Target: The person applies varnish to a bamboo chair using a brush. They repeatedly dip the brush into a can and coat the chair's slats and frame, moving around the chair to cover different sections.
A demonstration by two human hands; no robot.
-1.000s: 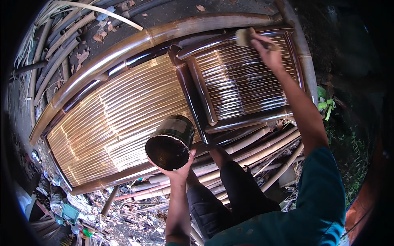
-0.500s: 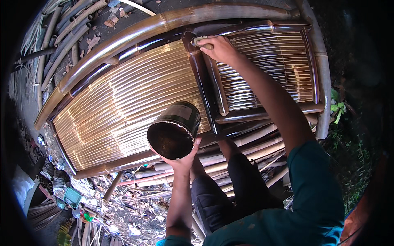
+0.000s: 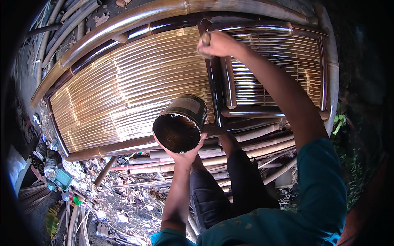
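Note:
My left hand [image 3: 186,157] grips the lower rim of a dark metal can [image 3: 192,107], tipped with its mouth toward me. Its inside looks dark and brownish, and pale drips line the edge. My right hand [image 3: 223,44] is closed around a small paintbrush [image 3: 205,39], its bristles blurred and low beside a dark glossy bamboo post [image 3: 215,84]. That post divides a bamboo bench-like frame into a long slatted panel [image 3: 123,86] on the left and a shorter slatted panel [image 3: 277,69] on the right. Both panels shine.
A thick curved bamboo pole [image 3: 135,19] runs along the far side. Loose bamboo poles [image 3: 254,149] lie under the near edge, by my legs. More poles [image 3: 74,33] are stacked at far left. A green plastic basket [image 3: 62,179] sits among litter at lower left.
My right hand has turned the brush and come slightly nearer along the post. The whole view has shifted, with the frame farther right and up. My left hand keeps hold of the can.

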